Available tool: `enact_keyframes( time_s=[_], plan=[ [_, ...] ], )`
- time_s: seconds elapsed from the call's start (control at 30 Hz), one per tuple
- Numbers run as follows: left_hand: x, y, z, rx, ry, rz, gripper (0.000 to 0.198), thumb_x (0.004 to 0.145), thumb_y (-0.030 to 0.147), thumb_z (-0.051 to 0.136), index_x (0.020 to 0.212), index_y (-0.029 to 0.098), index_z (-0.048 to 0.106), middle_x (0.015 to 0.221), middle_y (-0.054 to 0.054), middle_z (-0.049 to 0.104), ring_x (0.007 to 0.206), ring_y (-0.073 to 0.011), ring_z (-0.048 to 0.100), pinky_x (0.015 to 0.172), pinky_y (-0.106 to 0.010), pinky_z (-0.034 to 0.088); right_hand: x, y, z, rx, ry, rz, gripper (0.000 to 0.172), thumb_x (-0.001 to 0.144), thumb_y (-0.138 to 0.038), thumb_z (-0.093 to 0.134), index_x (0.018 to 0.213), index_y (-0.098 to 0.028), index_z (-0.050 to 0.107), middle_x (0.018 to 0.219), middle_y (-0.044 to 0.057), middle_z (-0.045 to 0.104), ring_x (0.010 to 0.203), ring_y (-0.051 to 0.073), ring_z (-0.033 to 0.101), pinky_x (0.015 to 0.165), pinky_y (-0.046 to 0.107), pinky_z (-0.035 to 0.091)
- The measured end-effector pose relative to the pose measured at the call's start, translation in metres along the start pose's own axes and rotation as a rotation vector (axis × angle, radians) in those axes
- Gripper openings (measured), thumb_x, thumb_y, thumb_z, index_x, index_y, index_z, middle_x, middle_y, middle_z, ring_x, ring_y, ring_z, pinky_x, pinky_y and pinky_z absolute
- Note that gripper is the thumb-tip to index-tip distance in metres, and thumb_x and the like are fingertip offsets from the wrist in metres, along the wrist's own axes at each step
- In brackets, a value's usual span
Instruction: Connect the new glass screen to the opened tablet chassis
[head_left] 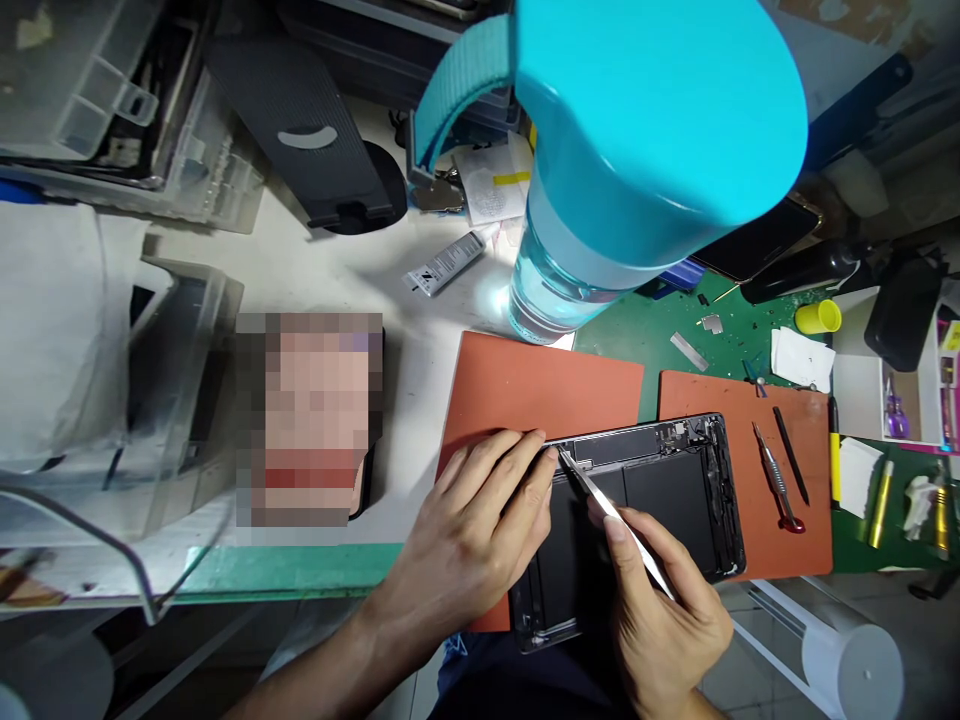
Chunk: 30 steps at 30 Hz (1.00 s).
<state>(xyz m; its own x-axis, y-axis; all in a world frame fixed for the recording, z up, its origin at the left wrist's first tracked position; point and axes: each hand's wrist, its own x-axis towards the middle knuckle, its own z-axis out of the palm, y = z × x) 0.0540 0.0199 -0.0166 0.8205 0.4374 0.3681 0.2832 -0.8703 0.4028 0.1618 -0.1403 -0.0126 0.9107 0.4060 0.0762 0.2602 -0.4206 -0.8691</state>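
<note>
An opened tablet lies at a slant across the front edge of the bench, its dark batteries and a small circuit board showing. My left hand is closed over the tablet's left end, with bent fingers at its upper edge; what the fingertips press on is partly hidden. Pinched in my right hand is a pair of silver tweezers. Their tips reach the tablet's upper edge, right beside my left fingertips. Anything tiny between the tips is too small to make out.
Under the tablet lie orange mats, one bearing a screwdriver and a black stick. A large turquoise-lidded water jug stands behind. Leftward are a glue tube, a phone with a blurred screen and plastic boxes.
</note>
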Motion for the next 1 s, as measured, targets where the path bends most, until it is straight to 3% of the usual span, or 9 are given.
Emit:
enact_keyframes(
  time_s=[0.47, 1.0],
  plan=[
    [0.0015, 0.0008, 0.0007, 0.026, -0.017, -0.01, 0.038, 0.091, 0.009, 0.071, 0.129, 0.007, 0.07, 0.131, -0.018, 0.075, 0.117, -0.0347, 0.07, 0.095, -0.05, 0.06, 0.0037, -0.0067, 0.0018, -0.032, 0.012, 0.02, 0.019, 0.083, -0.032, 0.093, 0.097, -0.021, 0.086, 0.093, 0.005, 0.086, 0.075, 0.023, 0.082, 0.073, 0.032, 0.068],
    [0.0031, 0.0013, 0.0001, 0.05, -0.019, 0.003, 0.038, 0.092, 0.009, 0.071, 0.13, 0.007, 0.07, 0.13, -0.017, 0.076, 0.117, -0.0332, 0.07, 0.094, -0.047, 0.06, 0.0009, -0.0024, 0.0007, -0.045, 0.031, 0.031, 0.021, 0.082, -0.031, 0.093, 0.099, -0.021, 0.086, 0.092, 0.003, 0.087, 0.073, 0.021, 0.083, 0.073, 0.027, 0.067]
  ],
)
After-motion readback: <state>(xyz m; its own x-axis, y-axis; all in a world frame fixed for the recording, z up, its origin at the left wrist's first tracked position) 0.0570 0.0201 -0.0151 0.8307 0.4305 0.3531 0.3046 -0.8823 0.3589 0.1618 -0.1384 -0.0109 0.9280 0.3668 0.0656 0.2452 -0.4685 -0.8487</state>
